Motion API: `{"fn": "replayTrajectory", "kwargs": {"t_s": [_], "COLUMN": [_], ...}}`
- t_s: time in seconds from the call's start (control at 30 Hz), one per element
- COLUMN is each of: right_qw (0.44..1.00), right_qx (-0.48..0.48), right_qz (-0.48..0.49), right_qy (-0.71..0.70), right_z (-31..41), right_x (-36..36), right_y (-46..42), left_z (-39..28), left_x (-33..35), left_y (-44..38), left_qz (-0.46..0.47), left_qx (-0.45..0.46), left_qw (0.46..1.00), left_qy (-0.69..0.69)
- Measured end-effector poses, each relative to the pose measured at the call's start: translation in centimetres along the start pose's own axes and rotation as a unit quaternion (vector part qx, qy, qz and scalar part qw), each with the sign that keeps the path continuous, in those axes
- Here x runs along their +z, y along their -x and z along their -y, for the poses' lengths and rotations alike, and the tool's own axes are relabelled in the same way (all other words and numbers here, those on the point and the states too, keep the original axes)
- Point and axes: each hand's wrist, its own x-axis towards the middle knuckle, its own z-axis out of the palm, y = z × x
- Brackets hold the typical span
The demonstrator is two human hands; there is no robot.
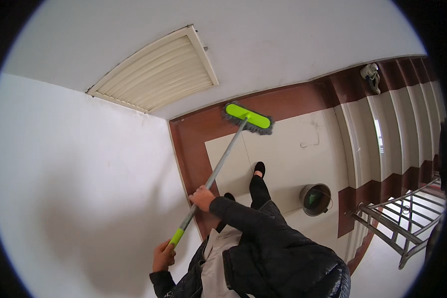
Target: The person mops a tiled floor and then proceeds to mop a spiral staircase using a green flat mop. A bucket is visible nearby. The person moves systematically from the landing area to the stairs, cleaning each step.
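I hold a long-handled mop with both hands. My left hand [163,255] is wrapped around the lime-green grip [176,237] at the handle's near end. Farther up, my right hand [202,198] closes around the grey metal pole [223,158]. At its far end the lime-green mop head [248,116], fringed with dark grey pile, appears over the tiled floor and its red-brown border. Whether the pile touches a surface, I cannot tell.
A cream louvred vent [156,70] is set in the white wall [268,41]. To the right of my feet stands a dark bucket [316,200] with something green inside. Stairs [391,130] lie at the right, with a metal railing [398,219] and a pale object [371,76] on one step.
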Motion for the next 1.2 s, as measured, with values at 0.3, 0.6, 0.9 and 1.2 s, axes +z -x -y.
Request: {"fn": "replayTrajectory", "kwargs": {"t_s": [0.3, 0.6, 0.9, 1.2], "right_qw": [0.998, 0.976, 0.978, 0.998], "right_qx": [0.018, 0.185, 0.176, -0.012], "right_qz": [-0.043, -0.057, -0.069, -0.037], "right_qy": [-0.031, 0.103, 0.086, -0.056], "right_z": [-2.4, -18.7, -18.8, -7.1], "right_x": [-1.7, -5.5, -5.6, -7.9], "right_y": [-0.4, 6.8, 5.9, 0.5], "left_z": [-3.6, -10.0, -10.8, -12.1], "left_x": [0.6, 14.8, 14.2, 5.8], "left_y": [-1.7, -9.4, -8.9, 1.4], "left_qz": [0.032, 0.181, 0.152, 0.015], "left_qx": [0.039, 0.116, 0.095, -0.019], "left_qw": [0.997, 0.965, 0.973, 0.998], "left_qy": [-0.063, -0.153, -0.146, -0.065]}}
